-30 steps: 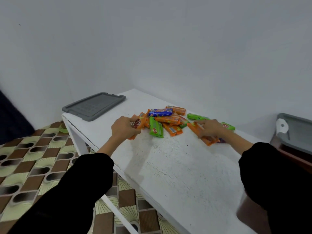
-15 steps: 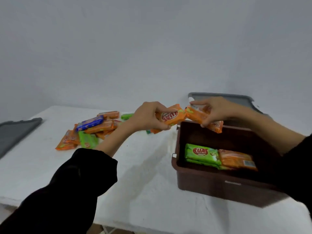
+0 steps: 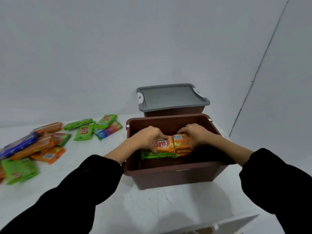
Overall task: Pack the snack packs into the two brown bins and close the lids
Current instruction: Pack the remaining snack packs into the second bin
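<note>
An open brown bin (image 3: 177,174) stands on the white table in front of me. Both my hands are inside it. My left hand (image 3: 148,137) grips an orange snack pack (image 3: 164,145) with a red logo. My right hand (image 3: 195,134) holds a second orange snack pack (image 3: 182,142) beside it. Both packs rest on green packs (image 3: 157,155) lying in the bin. Behind stands a second brown bin (image 3: 175,112) with a grey lid (image 3: 170,97) on it. A loose pile of snack packs (image 3: 42,146), orange, green and blue, lies on the table to the left.
The white table (image 3: 135,208) ends near the lower right, where its edge drops off. A plain grey wall rises close behind the bins. Black sleeves cover both my forearms.
Both hands took orange packs from the pile, carried them right over the open bin, and have now lowered them onto the green packs inside. My view swung right and down.
</note>
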`<move>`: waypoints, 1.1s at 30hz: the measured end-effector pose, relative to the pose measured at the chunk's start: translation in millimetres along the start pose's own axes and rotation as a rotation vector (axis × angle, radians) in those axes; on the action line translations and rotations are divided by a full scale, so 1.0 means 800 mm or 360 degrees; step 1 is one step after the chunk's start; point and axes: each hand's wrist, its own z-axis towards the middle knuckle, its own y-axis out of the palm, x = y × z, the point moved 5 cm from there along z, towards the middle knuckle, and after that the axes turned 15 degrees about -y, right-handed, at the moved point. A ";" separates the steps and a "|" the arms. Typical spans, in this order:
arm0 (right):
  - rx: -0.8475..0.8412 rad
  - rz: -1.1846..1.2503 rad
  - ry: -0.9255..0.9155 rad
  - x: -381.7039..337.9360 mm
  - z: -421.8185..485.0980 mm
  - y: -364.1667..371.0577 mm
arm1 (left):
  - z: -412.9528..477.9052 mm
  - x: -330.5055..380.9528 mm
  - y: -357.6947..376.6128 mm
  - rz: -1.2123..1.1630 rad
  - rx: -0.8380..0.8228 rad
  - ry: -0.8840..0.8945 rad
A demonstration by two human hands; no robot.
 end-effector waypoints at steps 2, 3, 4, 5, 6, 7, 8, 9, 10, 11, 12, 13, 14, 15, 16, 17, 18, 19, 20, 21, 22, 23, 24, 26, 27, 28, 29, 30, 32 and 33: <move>0.0020 -0.0014 -0.0016 0.001 0.002 0.010 | 0.007 0.001 0.007 0.0178 0.0014 0.0011; 0.0019 -0.0026 -0.0026 0.003 0.001 0.013 | 0.009 0.002 0.007 0.0251 0.0049 0.0020; 0.0016 -0.0030 -0.0039 0.003 0.000 0.015 | 0.010 0.004 0.007 0.0294 0.0069 0.0026; 0.0023 -0.0019 -0.0053 0.003 -0.001 0.017 | 0.010 0.006 0.008 0.0316 0.0062 0.0033; 0.0021 -0.0013 -0.0059 0.001 -0.002 0.018 | 0.010 0.009 0.010 0.0340 0.0043 0.0043; 0.0022 -0.0052 -0.0079 -0.003 -0.003 0.020 | 0.010 0.012 0.012 0.0374 0.0029 0.0052; 0.0011 -0.0157 -0.0106 -0.009 -0.002 0.021 | 0.009 0.015 0.013 0.0405 0.0030 0.0062; -0.0002 -0.0312 -0.0145 -0.016 0.001 0.022 | 0.009 0.017 0.013 0.0425 0.0043 0.0070; -0.0015 -0.0468 -0.0188 -0.023 0.004 0.023 | 0.009 0.019 0.012 0.0443 0.0062 0.0075; -0.0026 -0.0598 -0.0224 -0.028 0.008 0.025 | 0.009 0.021 0.011 0.0465 0.0078 0.0077; -0.0031 -0.0686 -0.0242 -0.032 0.013 0.025 | 0.008 0.023 0.011 0.0490 0.0086 0.0073; -0.0024 -0.0735 -0.0249 -0.034 0.016 0.025 | 0.008 0.025 0.012 0.0508 0.0094 0.0066; -0.0010 -0.0749 -0.0246 -0.036 0.018 0.024 | 0.007 0.026 0.014 0.0516 0.0103 0.0057; 0.0014 -0.0733 -0.0237 -0.036 0.019 0.023 | 0.007 0.026 0.016 0.0510 0.0117 0.0049; 0.0033 -0.0690 -0.0220 -0.035 0.019 0.024 | 0.006 0.026 0.018 0.0493 0.0131 0.0042; 0.0058 -0.0633 -0.0200 -0.034 0.018 0.024 | 0.006 0.025 0.018 0.0471 0.0145 0.0037; 0.0087 -0.0573 -0.0175 -0.032 0.016 0.025 | 0.005 0.023 0.018 0.0449 0.0157 0.0030; 0.0124 -0.0515 -0.0149 -0.031 0.015 0.025 | 0.005 0.022 0.017 0.0428 0.0168 0.0020; 0.0155 -0.0472 -0.0124 -0.030 0.015 0.024 | 0.005 0.021 0.017 0.0408 0.0174 0.0007; 0.0175 -0.0446 -0.0108 -0.029 0.015 0.024 | 0.005 0.020 0.017 0.0389 0.0177 -0.0005; 0.0184 -0.0431 -0.0101 -0.029 0.015 0.024 | 0.006 0.020 0.016 0.0373 0.0179 -0.0014; 0.0187 -0.0420 -0.0103 -0.029 0.015 0.024 | 0.006 0.020 0.016 0.0364 0.0178 -0.0019; 0.0182 -0.0411 -0.0110 -0.029 0.015 0.023 | 0.007 0.019 0.016 0.0359 0.0174 -0.0021; 0.0153 -0.0394 -0.0121 -0.028 0.015 0.022 | 0.009 0.016 0.016 0.0354 0.0162 -0.0026; 0.0132 -0.0381 -0.0123 -0.027 0.015 0.021 | 0.009 0.014 0.016 0.0349 0.0153 -0.0032; 0.0110 -0.0362 -0.0122 -0.025 0.015 0.020 | 0.010 0.012 0.016 0.0337 0.0143 -0.0039; 0.0089 -0.0328 -0.0119 -0.022 0.014 0.019 | 0.010 0.010 0.014 0.0306 0.0136 -0.0043; 0.0081 -0.0271 -0.0112 -0.020 0.013 0.017 | 0.009 0.007 0.011 0.0238 0.0141 -0.0045; 0.0177 -0.0096 -0.0080 -0.015 0.010 0.006 | 0.001 0.000 -0.004 -0.0022 0.0211 -0.0039; 0.0282 0.0002 -0.0064 -0.014 0.009 -0.004 | -0.005 -0.006 -0.016 -0.0192 0.0278 -0.0036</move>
